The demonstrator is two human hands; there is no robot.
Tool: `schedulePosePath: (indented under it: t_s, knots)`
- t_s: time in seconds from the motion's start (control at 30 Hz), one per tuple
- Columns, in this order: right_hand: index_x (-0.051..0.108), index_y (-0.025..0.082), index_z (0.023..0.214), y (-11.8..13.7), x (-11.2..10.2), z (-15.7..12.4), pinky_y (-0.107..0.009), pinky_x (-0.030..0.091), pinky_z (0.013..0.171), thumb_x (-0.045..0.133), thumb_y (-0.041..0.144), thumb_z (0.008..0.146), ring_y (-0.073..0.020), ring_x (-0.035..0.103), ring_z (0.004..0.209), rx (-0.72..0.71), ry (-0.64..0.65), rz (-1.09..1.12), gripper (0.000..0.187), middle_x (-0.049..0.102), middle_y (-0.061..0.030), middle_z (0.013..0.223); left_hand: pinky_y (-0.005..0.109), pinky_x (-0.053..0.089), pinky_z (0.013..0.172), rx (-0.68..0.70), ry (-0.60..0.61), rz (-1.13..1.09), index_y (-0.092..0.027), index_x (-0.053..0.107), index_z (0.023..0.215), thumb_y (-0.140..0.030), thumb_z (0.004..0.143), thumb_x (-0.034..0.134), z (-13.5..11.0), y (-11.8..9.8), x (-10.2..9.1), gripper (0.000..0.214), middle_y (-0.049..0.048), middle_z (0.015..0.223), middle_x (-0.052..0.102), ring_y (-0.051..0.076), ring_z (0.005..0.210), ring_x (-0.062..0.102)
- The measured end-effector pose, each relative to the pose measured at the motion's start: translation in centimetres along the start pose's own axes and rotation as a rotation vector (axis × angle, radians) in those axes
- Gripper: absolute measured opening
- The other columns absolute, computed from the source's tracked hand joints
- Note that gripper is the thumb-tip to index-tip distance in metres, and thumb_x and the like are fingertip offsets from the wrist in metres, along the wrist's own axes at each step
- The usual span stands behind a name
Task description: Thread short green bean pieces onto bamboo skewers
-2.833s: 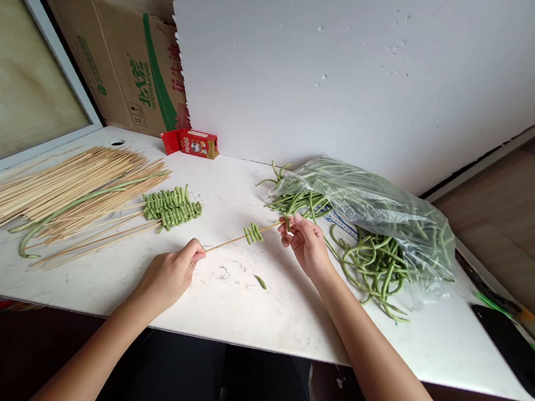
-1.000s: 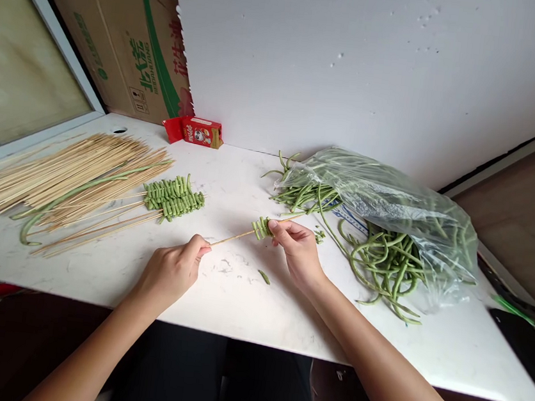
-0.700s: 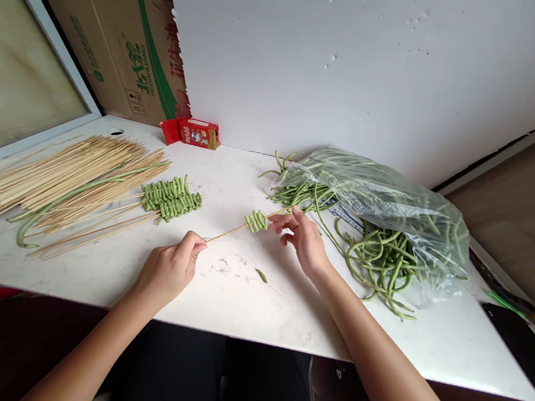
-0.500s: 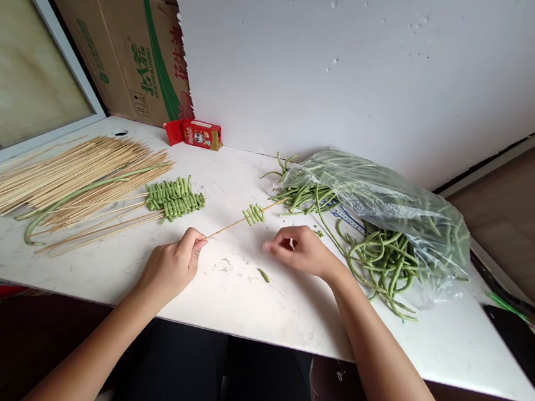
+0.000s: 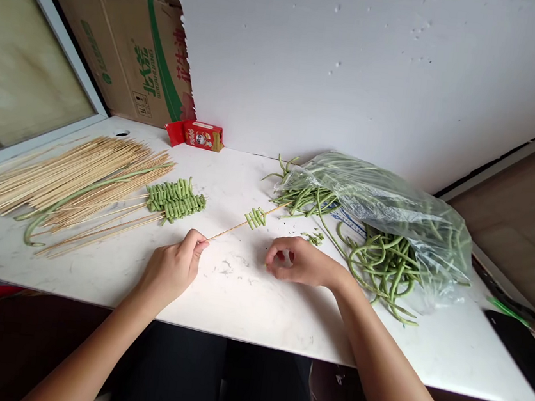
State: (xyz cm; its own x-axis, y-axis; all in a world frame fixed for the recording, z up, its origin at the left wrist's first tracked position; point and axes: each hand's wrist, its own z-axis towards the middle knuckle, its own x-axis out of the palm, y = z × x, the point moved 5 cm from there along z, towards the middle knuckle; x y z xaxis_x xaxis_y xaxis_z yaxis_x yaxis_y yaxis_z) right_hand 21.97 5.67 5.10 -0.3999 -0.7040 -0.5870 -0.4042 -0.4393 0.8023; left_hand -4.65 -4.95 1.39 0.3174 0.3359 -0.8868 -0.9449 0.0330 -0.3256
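Observation:
My left hand (image 5: 173,267) is closed in a pinch on the near end of a bamboo skewer (image 5: 228,230). Several short pieces of long bean (image 5: 256,218) are threaded crosswise along that skewer toward its far end. My right hand (image 5: 306,261) hovers over the table right of the skewer, thumb and forefinger pinched on a long bean piece (image 5: 266,265); only a small green tip of it shows. To the left lie finished bean skewers (image 5: 175,200) packed side by side, their bare sticks pointing left.
A pile of bare bamboo skewers (image 5: 73,169) with a long bean across it covers the table's left. Loose long beans (image 5: 388,266) spill from a clear plastic bag (image 5: 385,188) on the right. A red box (image 5: 202,136) stands at the back, and a black phone-like object (image 5: 515,351) lies far right.
The bean piece lying on the table is now gone from there and in my right hand's fingertips. That hand has moved slightly down. My left hand still holds the skewer in place.

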Motion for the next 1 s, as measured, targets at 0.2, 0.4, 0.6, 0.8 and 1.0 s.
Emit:
schedulePosePath:
  t_s: [0.2, 0.4, 0.6, 0.8, 1.0]
  knots:
    - [0.082, 0.020, 0.095, -3.6, -4.3, 0.1, -0.031, 0.050, 0.064, 0.085, 0.050, 0.085, -0.0201, 0.066, 0.078, 0.039, -0.465, 0.220, 0.031, 0.079, -0.0083, 0.095, 0.029, 0.034, 0.056, 0.008, 0.007, -0.029, -0.024, 0.057, 0.103, -0.036, 0.110, 0.039, -0.1, -0.1, 0.1, 0.023, -0.0009, 0.065, 0.069, 0.022, 0.056, 0.068]
    - [0.084, 0.023, 0.091, -6.2, -5.5, 0.3, -0.031, 0.053, 0.065, 0.100, 0.050, 0.067, -0.0161, 0.062, 0.071, 0.049, -0.723, 0.659, 0.040, 0.076, -0.0039, 0.085, 0.029, 0.034, 0.057, 0.010, 0.029, -0.036, -0.024, 0.058, 0.104, -0.036, 0.110, 0.039, 0.0, -0.1, 0.2, 0.023, -0.0001, 0.066, 0.070, 0.023, 0.058, 0.069]
    - [0.085, 0.025, 0.093, -6.1, -5.2, 0.4, -0.027, 0.055, 0.072, 0.104, 0.044, 0.062, -0.0117, 0.063, 0.073, 0.063, -0.715, 0.892, 0.042, 0.077, -0.0011, 0.089, 0.028, 0.036, 0.058, 0.022, 0.060, -0.068, -0.024, 0.059, 0.102, -0.036, 0.109, 0.040, 0.1, -0.2, 0.1, 0.023, 0.0005, 0.069, 0.072, 0.022, 0.059, 0.069]
    - [0.085, 0.026, 0.093, -5.6, -4.9, 0.6, -0.028, 0.055, 0.074, 0.102, 0.047, 0.067, -0.0139, 0.063, 0.076, 0.043, -0.691, 0.883, 0.037, 0.076, -0.0015, 0.089, 0.028, 0.037, 0.057, 0.029, 0.072, -0.079, -0.024, 0.059, 0.103, -0.036, 0.110, 0.039, 0.1, -0.3, 0.0, 0.025, 0.0004, 0.070, 0.073, 0.021, 0.059, 0.069]
    - [0.086, 0.027, 0.093, -5.3, -4.7, 0.7, -0.030, 0.055, 0.076, 0.102, 0.051, 0.065, -0.0152, 0.062, 0.077, 0.051, -0.679, 0.857, 0.039, 0.078, -0.0028, 0.094, 0.027, 0.037, 0.058, 0.027, 0.071, -0.064, -0.024, 0.058, 0.102, -0.037, 0.110, 0.039, 0.2, -0.4, -0.2, 0.024, 0.0005, 0.072, 0.074, 0.021, 0.060, 0.070]
